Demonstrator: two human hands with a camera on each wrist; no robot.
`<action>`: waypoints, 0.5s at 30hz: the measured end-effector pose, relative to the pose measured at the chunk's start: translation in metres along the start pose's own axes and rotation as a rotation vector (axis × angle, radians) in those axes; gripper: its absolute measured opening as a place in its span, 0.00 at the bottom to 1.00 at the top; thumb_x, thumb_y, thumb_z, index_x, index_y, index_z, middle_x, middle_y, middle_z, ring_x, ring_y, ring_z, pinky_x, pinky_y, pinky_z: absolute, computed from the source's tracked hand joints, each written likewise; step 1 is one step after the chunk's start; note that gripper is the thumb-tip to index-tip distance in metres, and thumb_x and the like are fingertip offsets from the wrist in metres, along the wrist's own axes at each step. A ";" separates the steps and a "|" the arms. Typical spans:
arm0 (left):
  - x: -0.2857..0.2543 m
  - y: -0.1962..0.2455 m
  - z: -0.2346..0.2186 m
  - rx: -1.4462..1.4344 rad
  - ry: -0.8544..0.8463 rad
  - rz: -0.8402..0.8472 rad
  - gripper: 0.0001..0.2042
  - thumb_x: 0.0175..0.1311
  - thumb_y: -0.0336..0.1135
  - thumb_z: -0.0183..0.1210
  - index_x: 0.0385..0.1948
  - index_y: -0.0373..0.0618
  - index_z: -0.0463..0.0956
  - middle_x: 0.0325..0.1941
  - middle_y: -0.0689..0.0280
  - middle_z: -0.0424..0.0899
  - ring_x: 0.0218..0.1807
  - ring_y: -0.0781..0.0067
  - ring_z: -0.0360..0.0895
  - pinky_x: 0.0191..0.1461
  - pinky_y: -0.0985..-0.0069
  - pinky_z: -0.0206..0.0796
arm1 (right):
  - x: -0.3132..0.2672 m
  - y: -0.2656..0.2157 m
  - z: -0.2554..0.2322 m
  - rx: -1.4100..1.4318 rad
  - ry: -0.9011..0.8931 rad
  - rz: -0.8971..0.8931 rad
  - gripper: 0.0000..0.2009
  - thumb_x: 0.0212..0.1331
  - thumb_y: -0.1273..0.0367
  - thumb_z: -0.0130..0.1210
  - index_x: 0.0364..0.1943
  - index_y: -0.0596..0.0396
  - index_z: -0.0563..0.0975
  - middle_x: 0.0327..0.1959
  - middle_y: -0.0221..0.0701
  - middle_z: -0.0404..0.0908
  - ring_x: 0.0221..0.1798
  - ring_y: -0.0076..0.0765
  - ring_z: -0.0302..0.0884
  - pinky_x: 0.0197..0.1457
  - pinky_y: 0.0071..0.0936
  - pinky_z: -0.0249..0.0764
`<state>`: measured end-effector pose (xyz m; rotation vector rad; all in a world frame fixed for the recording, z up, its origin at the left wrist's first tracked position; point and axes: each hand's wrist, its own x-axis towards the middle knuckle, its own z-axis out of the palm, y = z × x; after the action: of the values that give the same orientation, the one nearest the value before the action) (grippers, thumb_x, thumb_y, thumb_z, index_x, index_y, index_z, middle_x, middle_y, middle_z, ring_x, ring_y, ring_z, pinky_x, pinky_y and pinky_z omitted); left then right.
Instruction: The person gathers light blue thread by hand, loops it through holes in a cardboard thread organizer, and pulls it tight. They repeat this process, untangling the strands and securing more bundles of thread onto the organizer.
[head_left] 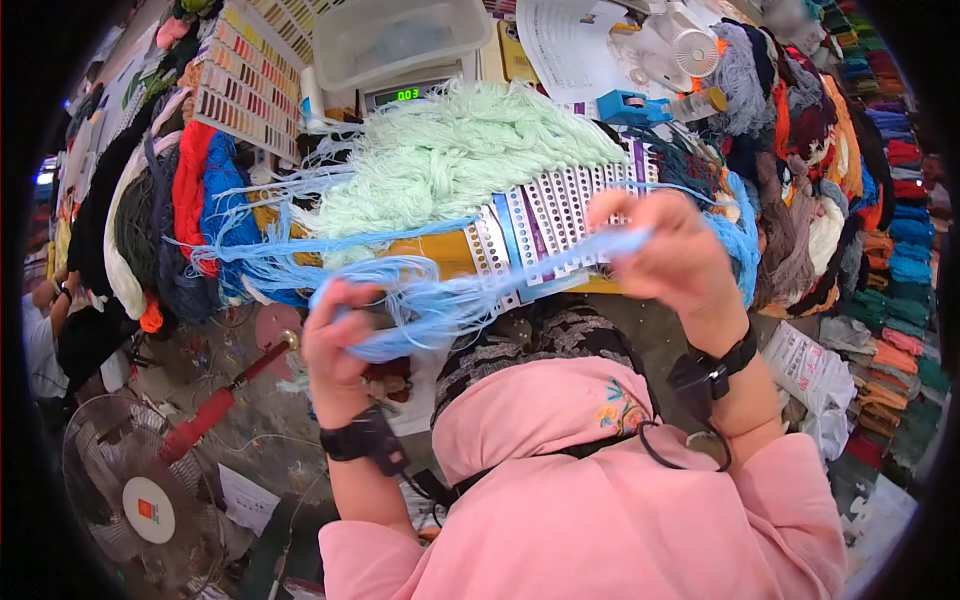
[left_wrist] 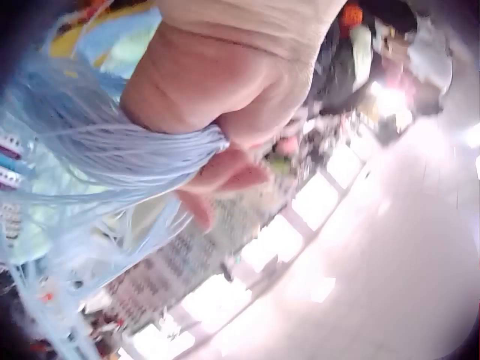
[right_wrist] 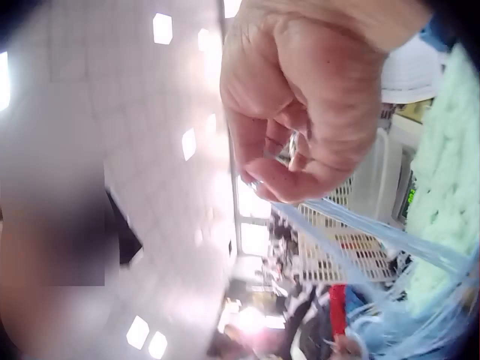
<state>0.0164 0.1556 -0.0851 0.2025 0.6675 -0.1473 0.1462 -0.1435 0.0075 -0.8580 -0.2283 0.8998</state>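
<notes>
Left hand: the hand grips a bunch of light blue threads, with the thumb and fingers bent round it.
Right hand: the hand pinches the other part of the same threads between its thumb and fingertips.
Blue threads: they run through the air from one hand to the other, in front of the green yarn. Near the left hand they puff out in loose loops; near the right hand they come together in a thin bunch.
More blue threads: a messy bunch lies to the left of the green yarn, with some long strands reaching across in front of it.
Green yarn: a big, pale, fluffy pile sits behind the hands.
Strips with holes: a row of white strips lies beside the green pile, near the right hand.
Scale: it shows 0.03 in green, and a see-through tub is on it.
Color card: it stands at the back left, with rows of little samples.
Back right: a blue tape holder is near a small white fan.
Left side: red yarn hangs down, and a big fan is lower down.
</notes>
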 end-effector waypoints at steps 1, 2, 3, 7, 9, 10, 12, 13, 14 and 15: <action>0.002 0.012 -0.035 -0.286 -0.072 0.066 0.08 0.59 0.31 0.42 0.22 0.40 0.66 0.14 0.70 0.65 0.10 0.87 0.56 0.13 0.88 0.44 | -0.003 -0.006 -0.025 0.380 -0.002 0.002 0.04 0.51 0.75 0.46 0.29 0.61 0.71 0.34 0.35 0.69 0.20 0.22 0.63 0.24 0.17 0.65; 0.001 0.025 -0.080 -0.571 -0.138 0.136 0.08 0.59 0.31 0.40 0.22 0.40 0.66 0.13 0.72 0.63 0.10 0.87 0.55 0.14 0.88 0.44 | -0.007 -0.011 -0.057 0.570 0.048 -0.051 0.04 0.52 0.74 0.45 0.29 0.62 0.69 0.31 0.34 0.67 0.19 0.22 0.61 0.28 0.19 0.67; -0.005 0.042 -0.139 -0.648 -0.047 0.220 0.09 0.60 0.30 0.39 0.20 0.41 0.64 0.10 0.74 0.57 0.10 0.87 0.52 0.15 0.88 0.43 | -0.012 -0.015 -0.088 0.757 0.089 -0.114 0.04 0.53 0.74 0.44 0.29 0.63 0.68 0.29 0.34 0.65 0.18 0.22 0.59 0.33 0.22 0.69; -0.099 0.105 -0.314 -0.522 0.581 0.580 0.09 0.58 0.29 0.40 0.18 0.45 0.62 0.08 0.76 0.53 0.10 0.87 0.50 0.16 0.86 0.44 | -0.040 -0.055 -0.253 0.550 0.588 -0.315 0.07 0.52 0.77 0.43 0.18 0.59 0.61 0.16 0.29 0.57 0.17 0.23 0.55 0.50 0.31 0.66; -0.155 0.138 -0.340 -0.322 0.862 0.741 0.06 0.58 0.30 0.41 0.22 0.43 0.63 0.08 0.76 0.53 0.10 0.87 0.50 0.16 0.85 0.46 | -0.067 -0.091 -0.327 0.229 0.722 -0.357 0.08 0.51 0.78 0.42 0.18 0.57 0.61 0.16 0.29 0.58 0.18 0.23 0.56 0.49 0.30 0.65; -0.178 0.154 -0.342 -0.225 0.957 0.796 0.04 0.58 0.30 0.42 0.25 0.42 0.64 0.08 0.76 0.53 0.10 0.87 0.51 0.16 0.85 0.47 | -0.086 -0.114 -0.361 0.016 0.796 -0.364 0.07 0.51 0.78 0.42 0.18 0.57 0.62 0.17 0.29 0.59 0.18 0.23 0.56 0.48 0.27 0.66; -0.190 0.181 -0.332 -0.031 1.026 0.875 0.05 0.57 0.30 0.43 0.29 0.40 0.65 0.08 0.76 0.54 0.10 0.87 0.51 0.16 0.84 0.49 | -0.122 -0.172 -0.406 -0.272 1.202 -0.399 0.07 0.51 0.75 0.45 0.19 0.55 0.63 0.16 0.25 0.59 0.19 0.24 0.57 0.41 0.26 0.64; -0.184 0.188 -0.326 0.068 1.014 0.891 0.06 0.57 0.31 0.44 0.31 0.39 0.66 0.08 0.76 0.54 0.10 0.87 0.52 0.15 0.84 0.50 | -0.135 -0.184 -0.416 -0.807 1.252 -0.380 0.03 0.52 0.74 0.44 0.25 0.59 0.66 0.20 0.27 0.63 0.24 0.25 0.62 0.40 0.23 0.65; -0.165 0.188 -0.320 0.176 0.906 0.865 0.07 0.56 0.31 0.45 0.34 0.39 0.66 0.08 0.76 0.55 0.10 0.87 0.52 0.15 0.84 0.51 | -0.139 -0.191 -0.422 -1.349 1.241 -0.347 0.06 0.52 0.74 0.44 0.31 0.63 0.69 0.24 0.29 0.67 0.28 0.27 0.66 0.38 0.20 0.65; -0.140 0.183 -0.314 0.289 0.765 0.824 0.09 0.56 0.31 0.45 0.36 0.38 0.67 0.08 0.76 0.55 0.10 0.87 0.52 0.15 0.84 0.52 | -0.120 -0.194 -0.418 -0.940 1.184 -0.482 0.07 0.53 0.73 0.43 0.34 0.62 0.69 0.27 0.30 0.69 0.31 0.27 0.67 0.36 0.19 0.65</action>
<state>-0.2439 0.4157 -0.2125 0.8176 1.2650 0.6637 0.3995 -0.5314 -0.1042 -1.9515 0.2131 -0.3270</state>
